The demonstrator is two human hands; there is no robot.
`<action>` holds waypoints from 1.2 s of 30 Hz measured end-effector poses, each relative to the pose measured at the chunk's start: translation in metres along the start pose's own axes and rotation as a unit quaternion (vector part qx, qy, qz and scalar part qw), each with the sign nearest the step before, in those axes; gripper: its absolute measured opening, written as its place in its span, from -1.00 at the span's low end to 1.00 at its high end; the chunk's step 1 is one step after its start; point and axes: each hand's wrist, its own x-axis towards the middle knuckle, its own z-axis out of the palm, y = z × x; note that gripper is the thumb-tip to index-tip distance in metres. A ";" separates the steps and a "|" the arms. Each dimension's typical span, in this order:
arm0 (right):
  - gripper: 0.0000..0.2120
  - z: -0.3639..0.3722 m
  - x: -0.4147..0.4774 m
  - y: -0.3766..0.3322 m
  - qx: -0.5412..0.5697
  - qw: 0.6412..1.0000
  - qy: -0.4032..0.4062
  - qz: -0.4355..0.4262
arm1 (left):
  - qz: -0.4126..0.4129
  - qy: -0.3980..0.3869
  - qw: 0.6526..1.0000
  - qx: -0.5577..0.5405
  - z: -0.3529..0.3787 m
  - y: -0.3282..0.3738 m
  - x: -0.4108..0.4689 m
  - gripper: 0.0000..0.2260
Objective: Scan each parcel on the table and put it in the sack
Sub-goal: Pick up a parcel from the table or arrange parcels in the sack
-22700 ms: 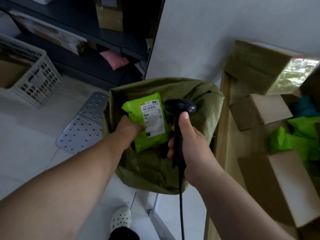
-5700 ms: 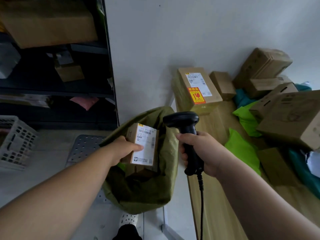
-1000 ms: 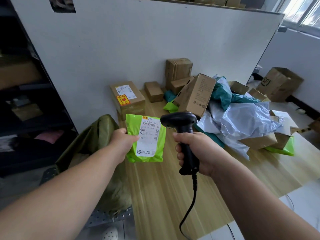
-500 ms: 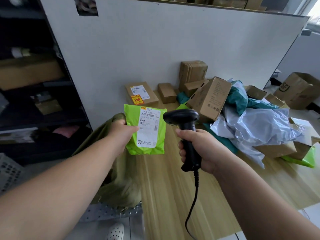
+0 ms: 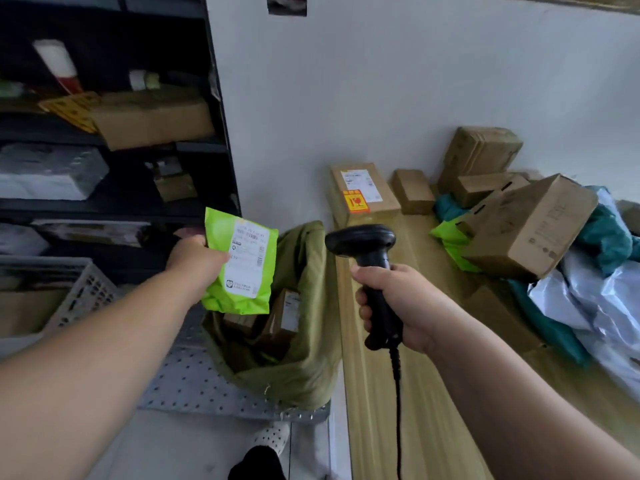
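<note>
The wooden surface [image 5: 367, 427] fills the right side of the frame. At its far and right end is a heap of parcels waiting their turn: cardboard boxes [image 5: 526, 226] with plastic mailers among them. Against the surface's left edge, at lower centre, stands the olive sack [image 5: 308, 372], its mouth open and a few boxes already inside.

Just above and left of that mouth is the green parcel [image 5: 242, 265], its white label turned toward the camera. The left hand [image 5: 195, 258] grips it by the left edge, fingers curled behind it. To the right, over the edge of the surface, the right hand [image 5: 405, 306] is closed around the handle of the black scanner [image 5: 370, 258], whose head points toward the parcel.

This looks like the end of one parcel's cycle, the move into the sack. The label is blurred, so whether it has been read cannot be told. If it has, the next move is to lower the parcel over the opening, let go, then reach for another from the heap.
</note>
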 end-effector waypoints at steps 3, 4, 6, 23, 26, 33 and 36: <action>-0.74 0.014 0.030 0.006 -0.012 0.999 0.013 0.030 | -0.064 -0.046 0.997 -0.012 0.020 -0.031 0.024 -0.91; -0.74 0.018 0.039 0.007 -0.017 0.999 0.015 0.040 | -0.085 -0.065 0.994 -0.021 0.028 -0.039 0.032 -0.92; -0.75 0.026 0.059 0.009 -0.023 0.998 0.025 0.057 | -0.120 -0.100 0.987 -0.039 0.046 -0.054 0.050 -0.89; -0.80 0.021 0.168 0.002 -0.031 0.987 0.112 0.109 | -0.171 -0.266 0.940 0.127 0.123 -0.064 0.157 -0.57; -0.82 0.013 0.171 -0.010 -0.041 0.984 0.148 0.091 | -0.060 -0.214 0.972 0.080 0.139 -0.029 0.161 -0.60; -0.88 -0.030 0.196 -0.046 -0.070 0.930 0.357 -0.049 | 0.145 -0.230 0.960 0.059 0.195 0.073 0.151 -0.46; -0.85 -0.052 0.218 -0.058 -0.084 0.894 0.428 -0.101 | 0.111 -0.276 0.954 0.043 0.221 0.102 0.146 -0.49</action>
